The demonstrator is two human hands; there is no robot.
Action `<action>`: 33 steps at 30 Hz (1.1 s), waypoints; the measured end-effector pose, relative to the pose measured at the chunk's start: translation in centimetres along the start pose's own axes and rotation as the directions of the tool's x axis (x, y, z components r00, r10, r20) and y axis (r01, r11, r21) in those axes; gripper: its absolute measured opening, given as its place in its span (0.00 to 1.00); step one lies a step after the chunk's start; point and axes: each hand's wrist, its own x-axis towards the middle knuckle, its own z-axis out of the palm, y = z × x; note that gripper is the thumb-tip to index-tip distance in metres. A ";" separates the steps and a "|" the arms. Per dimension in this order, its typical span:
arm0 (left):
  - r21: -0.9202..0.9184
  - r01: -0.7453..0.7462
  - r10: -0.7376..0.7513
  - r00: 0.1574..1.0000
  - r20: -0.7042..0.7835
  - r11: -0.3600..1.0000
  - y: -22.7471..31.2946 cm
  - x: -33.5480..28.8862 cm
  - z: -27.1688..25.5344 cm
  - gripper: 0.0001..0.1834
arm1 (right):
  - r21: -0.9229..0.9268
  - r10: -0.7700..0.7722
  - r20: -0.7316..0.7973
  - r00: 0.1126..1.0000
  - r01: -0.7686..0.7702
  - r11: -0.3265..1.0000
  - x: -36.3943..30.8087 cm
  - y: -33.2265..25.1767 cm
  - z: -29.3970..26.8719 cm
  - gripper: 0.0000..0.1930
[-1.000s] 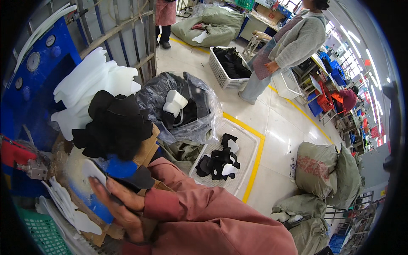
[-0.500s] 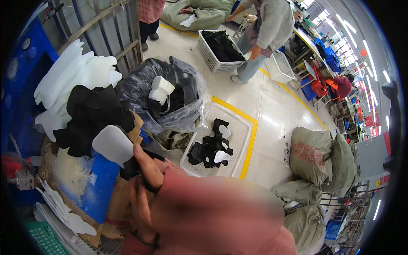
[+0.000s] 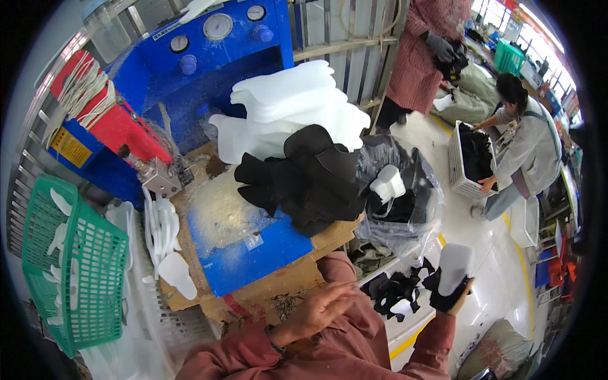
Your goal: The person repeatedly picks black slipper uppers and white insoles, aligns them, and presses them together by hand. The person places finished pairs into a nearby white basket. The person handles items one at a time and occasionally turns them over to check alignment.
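Grasped a white rounded piece (image 3: 455,269) and a black piece (image 3: 441,299) together in the right hand (image 3: 461,303), out at the right-hand side above the floor (image 3: 491,263), with the white rounded piece flat against the black piece and past its upper edge. Could not make out the full grip, hidden largely behind the black piece. Had the left hand (image 3: 316,310) loose and unclenched, free of any piece, with fingers stretched toward the right, over the lap (image 3: 354,332) and near the cardboard (image 3: 278,278). Saw, just left of the held pair, a white tray (image 3: 400,326) with a jumble of black and white pieces (image 3: 387,291) in it. Noted beyond the tray a plastic bag (image 3: 427,190) with a white bundle (image 3: 387,183) inside. Found on the cardboard a blue board (image 3: 253,259), partly covered in pale powder (image 3: 225,209), beside a heap of black pieces (image 3: 316,183), and behind that heap a stack of white pieces (image 3: 285,101). Saw farther left a green basket (image 3: 95,272). Noticed at the back a blue machine (image 3: 209,82) with round gauges, and across the floor a co-worker (image 3: 532,149) in grey, bent over a white crate (image 3: 467,185).
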 end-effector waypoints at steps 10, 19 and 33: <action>-0.239 0.209 -0.275 0.916 -0.292 0.948 -2.3 -5.7 -6.6 0.23 | -0.268 -0.103 0.350 0.931 0.204 0.942 -5.2 5.2 9.1 0.20; -0.096 0.355 -0.366 0.867 -0.338 0.930 -0.3 -6.7 -7.0 0.24 | 0.019 -0.294 0.956 -0.005 0.999 0.044 -23.0 3.2 40.2 0.23; -0.070 0.349 -0.349 0.856 -0.381 0.934 0.1 -7.8 -9.2 0.20 | -0.113 -0.251 0.942 0.220 0.918 0.380 -23.5 10.1 46.3 0.08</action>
